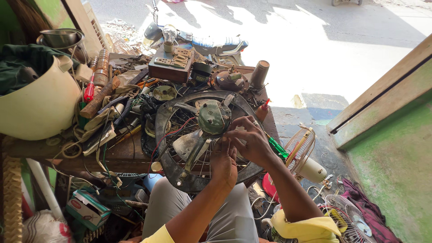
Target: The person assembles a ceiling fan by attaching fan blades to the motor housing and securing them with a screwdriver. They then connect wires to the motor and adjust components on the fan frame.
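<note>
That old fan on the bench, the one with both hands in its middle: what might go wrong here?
The round fan frame hangs past the edge of the workbench toward the lap, so it could tip off. Both the left hand and right hand work beside the motor among thin guard wires that might scratch fingers. A red wire loops across the frame and could snag.

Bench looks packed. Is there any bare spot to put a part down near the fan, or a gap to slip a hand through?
Little. The only bare wood is the bench's front edge, between the tangled wires and the round fan guard. The left hand and right hand crowd the fan motor. Behind, the switch board and tools fill everything.
</note>
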